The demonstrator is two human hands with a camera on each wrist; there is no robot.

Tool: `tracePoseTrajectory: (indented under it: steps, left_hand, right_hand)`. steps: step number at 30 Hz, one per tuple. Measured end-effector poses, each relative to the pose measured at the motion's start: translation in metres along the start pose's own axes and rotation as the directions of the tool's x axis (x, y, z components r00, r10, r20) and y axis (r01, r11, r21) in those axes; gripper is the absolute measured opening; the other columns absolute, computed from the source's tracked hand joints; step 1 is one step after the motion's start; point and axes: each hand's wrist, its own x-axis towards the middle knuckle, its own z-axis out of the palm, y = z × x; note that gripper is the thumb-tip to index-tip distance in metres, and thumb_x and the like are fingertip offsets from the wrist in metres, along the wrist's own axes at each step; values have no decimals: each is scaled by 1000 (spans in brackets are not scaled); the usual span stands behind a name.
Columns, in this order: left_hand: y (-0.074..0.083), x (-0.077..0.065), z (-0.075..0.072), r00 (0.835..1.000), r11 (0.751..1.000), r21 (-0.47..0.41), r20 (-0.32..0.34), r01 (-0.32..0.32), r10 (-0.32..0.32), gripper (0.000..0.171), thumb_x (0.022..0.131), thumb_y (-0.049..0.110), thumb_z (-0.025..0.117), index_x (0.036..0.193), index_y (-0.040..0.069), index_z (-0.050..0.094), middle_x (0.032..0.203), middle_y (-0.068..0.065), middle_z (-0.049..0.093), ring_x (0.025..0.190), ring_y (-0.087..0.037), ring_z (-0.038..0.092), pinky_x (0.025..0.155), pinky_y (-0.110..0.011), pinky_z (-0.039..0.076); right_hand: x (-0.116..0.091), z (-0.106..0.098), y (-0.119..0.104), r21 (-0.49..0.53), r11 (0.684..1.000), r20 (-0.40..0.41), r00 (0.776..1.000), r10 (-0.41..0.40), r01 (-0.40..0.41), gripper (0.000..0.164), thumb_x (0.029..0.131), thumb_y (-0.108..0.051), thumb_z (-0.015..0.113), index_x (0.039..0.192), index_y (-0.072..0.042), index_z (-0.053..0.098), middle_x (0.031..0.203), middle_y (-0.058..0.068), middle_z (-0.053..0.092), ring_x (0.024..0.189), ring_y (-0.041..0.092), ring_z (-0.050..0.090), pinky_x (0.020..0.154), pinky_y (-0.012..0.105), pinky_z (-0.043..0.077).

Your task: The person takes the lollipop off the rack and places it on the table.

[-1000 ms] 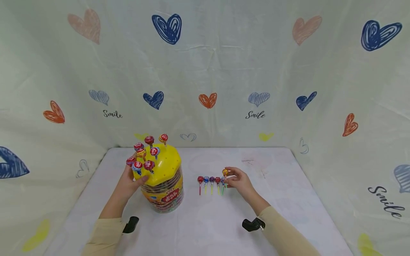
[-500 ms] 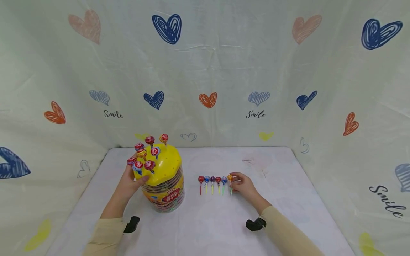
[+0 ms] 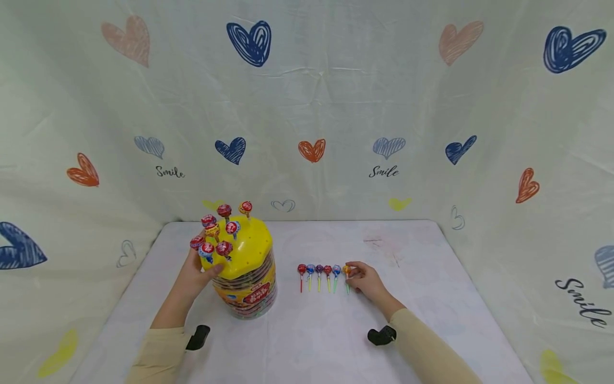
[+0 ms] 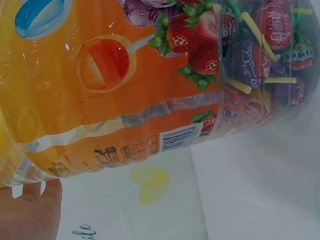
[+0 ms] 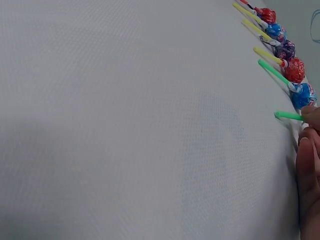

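On the left of the table stands a clear plastic tub (image 3: 251, 298) of lollipops with a yellow lid (image 3: 251, 240); several lollipops stick up from holes in the lid. My left hand (image 3: 195, 271) grips the tub at its lid from the left, thumb over the lid's front edge. In the left wrist view, its fingers (image 4: 45, 205) lie against the tub's top end. My right hand (image 3: 366, 281) pinches an orange-wrapped lollipop (image 3: 346, 269) at the right end of a row on the table. Its green stick (image 5: 289, 116) juts out below the fingers, beside a blue lollipop (image 5: 302, 95).
The row also holds a red lollipop (image 3: 301, 268) at its left end and several others, sticks toward me. The white table (image 3: 316, 341) meets a hanging cloth (image 3: 345, 106) printed with hearts at its back edge. Faint red marks (image 3: 384, 246) show on the tabletop at the back right.
My right hand has moved right and down, bringing the orange lollipop from above the blue one to the right end of the row. The left hand and tub have stayed put.
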Motion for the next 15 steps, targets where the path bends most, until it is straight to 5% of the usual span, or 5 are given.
tracePoseTrajectory:
  steps: [15]
  left_hand:
    - [3, -1, -1, 999, 999, 9, 1, 42, -42, 94, 93, 28, 68, 158, 18, 1, 156, -22, 21, 142, -42, 20, 110, -63, 22]
  right_hand:
    - [3, 4, -2, -87, 996, 4, 1000, -9, 9, 49, 81, 0, 76, 128, -5, 61, 90, 7, 61, 53, 15, 49, 46, 26, 45]
